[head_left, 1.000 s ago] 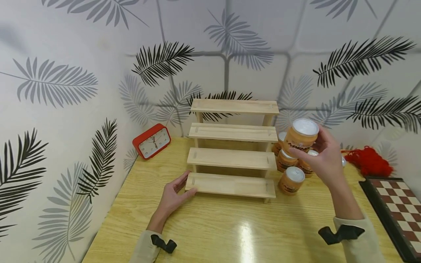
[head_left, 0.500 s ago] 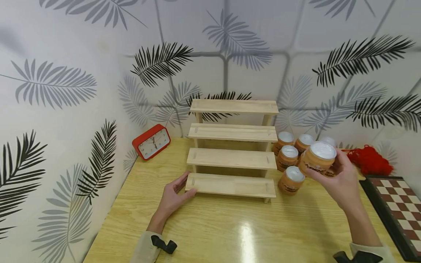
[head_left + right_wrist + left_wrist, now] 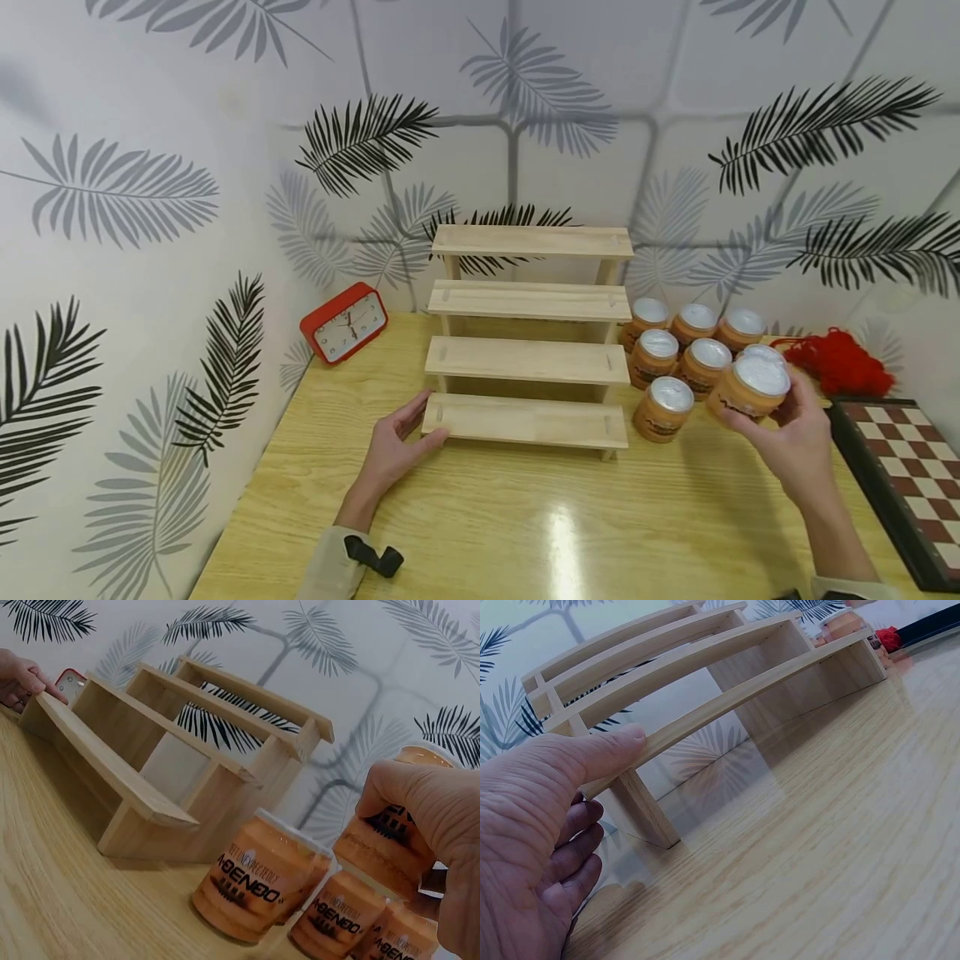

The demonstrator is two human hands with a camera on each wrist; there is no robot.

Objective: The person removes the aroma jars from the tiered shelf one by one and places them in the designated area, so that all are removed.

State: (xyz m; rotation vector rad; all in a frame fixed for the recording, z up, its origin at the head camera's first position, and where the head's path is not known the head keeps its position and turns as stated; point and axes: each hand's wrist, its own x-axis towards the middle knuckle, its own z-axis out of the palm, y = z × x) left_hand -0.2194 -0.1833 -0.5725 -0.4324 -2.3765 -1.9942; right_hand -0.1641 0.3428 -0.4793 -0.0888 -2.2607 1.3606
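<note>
A stepped wooden display stand (image 3: pixel 525 421) with several bare shelves stands on the table. My left hand (image 3: pixel 393 446) grips the left end of its lowest shelf, thumb on the front edge, as the left wrist view shows. To the right of the stand, my right hand (image 3: pixel 798 442) holds an orange can (image 3: pixel 750 390) with a silvery top between thumb and fingers. It is raised off the table in the right wrist view. Several matching cans (image 3: pixel 663 408) stand upright beside the stand; one behind the held can is partly hidden.
A red alarm clock (image 3: pixel 345 323) stands left of the stand. At the right lie a bundle of red yarn (image 3: pixel 843 364) and a brown-and-white checkered board (image 3: pixel 907 467) with a dark edge. A leaf-patterned wall (image 3: pixel 570 167) rises behind the table (image 3: pixel 480 517).
My right hand has carried the can right and downward, lower toward the table, bringing the cans behind it into view. My left hand has stayed on the stand's lowest shelf.
</note>
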